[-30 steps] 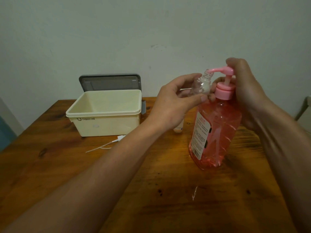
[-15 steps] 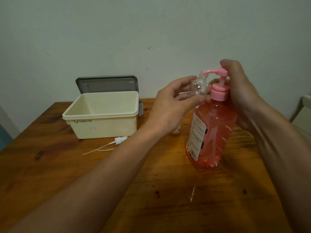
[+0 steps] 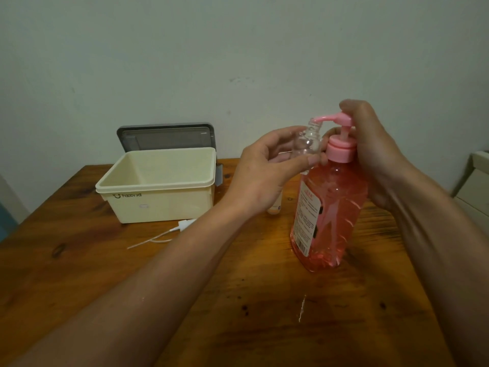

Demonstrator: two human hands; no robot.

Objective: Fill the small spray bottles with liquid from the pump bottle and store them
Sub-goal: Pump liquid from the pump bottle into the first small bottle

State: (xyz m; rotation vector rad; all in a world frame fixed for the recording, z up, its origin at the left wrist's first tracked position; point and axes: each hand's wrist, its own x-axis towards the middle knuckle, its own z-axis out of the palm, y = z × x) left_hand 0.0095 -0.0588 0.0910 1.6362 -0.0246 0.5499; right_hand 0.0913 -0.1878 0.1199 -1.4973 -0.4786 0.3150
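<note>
Holding the small clear plastic spray bottle (image 3: 307,144) in my left hand (image 3: 260,176), I've kept its mouth under the pink pump bottle's (image 3: 328,207) spout; my right hand (image 3: 370,154), gripping the pump, has let it rise, so filling continues.

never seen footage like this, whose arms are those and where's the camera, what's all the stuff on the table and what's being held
There is no machine here. The arms belong to a person wearing a wide-angle camera on the head, so you look forward and down along them.

The left hand holds a small clear spray bottle, its cap off, with its open neck right under the pink spout. The right hand rests on the pump head of the big pump bottle, which is full of pink liquid and stands on the wooden table.

Also on the table: an open cream storage box with its grey lid standing behind it, and a loose white sprayer top with a thin tube. Another small bottle stands mostly hidden behind the left wrist. The held bottle looks empty or nearly so.
</note>
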